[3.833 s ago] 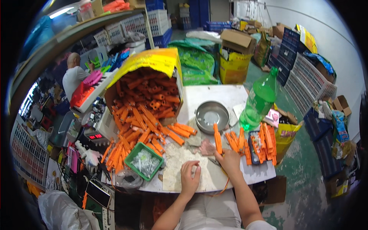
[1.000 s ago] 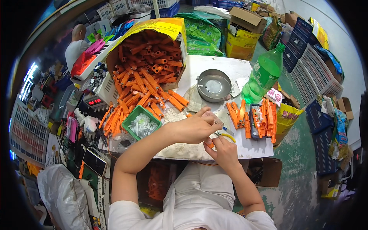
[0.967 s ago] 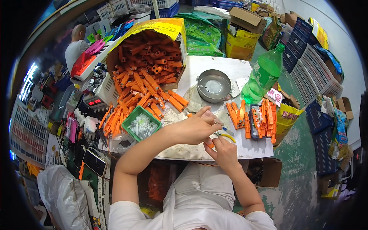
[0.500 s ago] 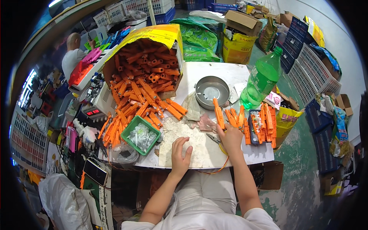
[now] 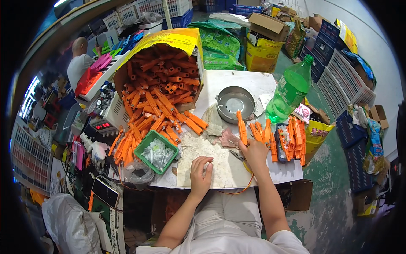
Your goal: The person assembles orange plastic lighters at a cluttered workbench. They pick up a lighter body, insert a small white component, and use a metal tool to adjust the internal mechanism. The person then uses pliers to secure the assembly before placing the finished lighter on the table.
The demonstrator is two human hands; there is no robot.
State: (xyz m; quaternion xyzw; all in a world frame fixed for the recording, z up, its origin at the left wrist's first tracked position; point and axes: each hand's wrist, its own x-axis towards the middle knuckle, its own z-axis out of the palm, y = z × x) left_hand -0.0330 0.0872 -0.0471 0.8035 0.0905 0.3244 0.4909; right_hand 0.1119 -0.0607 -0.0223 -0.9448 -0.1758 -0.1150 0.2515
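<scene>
My right hand [image 5: 255, 155] grips the near end of a long orange plastic part [image 5: 242, 130], whose far end points toward a round metal bowl [image 5: 235, 104]. Beneath that hand lie pliers [image 5: 236, 155], their handles partly covered. My left hand [image 5: 201, 174] hovers at the near edge of the worktable, thumb apart and fingers slightly bent, holding nothing. Left of it stands a green tray [image 5: 157, 151] of small translucent pieces. Several more orange parts [image 5: 261, 131] lie right of the held one, beside a dark container [image 5: 281, 148] with orange parts and small white pieces.
A large yellow-edged sack [image 5: 186, 38] spills orange parts [image 5: 156, 103] across the table's left side. A green bottle [image 5: 291, 89] stands at the right. Rags [image 5: 213, 125] lie mid-table. A phone [image 5: 105, 192] sits at lower left. Another person [image 5: 79, 63] sits far left.
My left hand's fingers have bent slightly more to the right. The right hand still grips the orange part, almost unmoved; the whole view has shifted a little.
</scene>
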